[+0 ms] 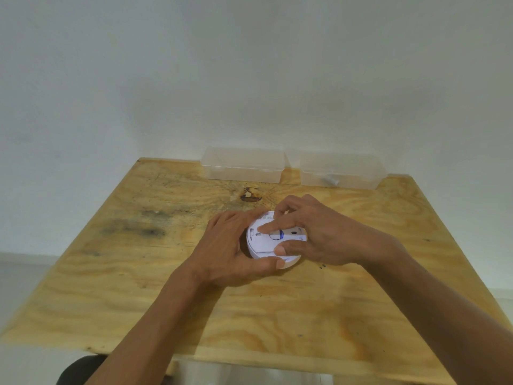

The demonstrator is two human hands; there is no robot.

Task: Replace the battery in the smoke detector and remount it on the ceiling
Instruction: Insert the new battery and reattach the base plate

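A round white smoke detector (262, 244) lies back side up near the middle of the plywood table (166, 273). My left hand (230, 251) grips its left rim, the thumb curled along the near edge. My right hand (313, 232) lies over the detector's right half, forefinger pressing on the back and thumb on the near part. A small battery with a blue band (279, 234) shows in the back between my right fingers. The detector's right side is hidden under my right hand.
Two clear plastic boxes with lids stand at the table's far edge against the white wall: one (244, 165) left of centre, one (341, 170) to the right with a small grey item inside. A dark knot (249, 194) marks the wood behind the detector.
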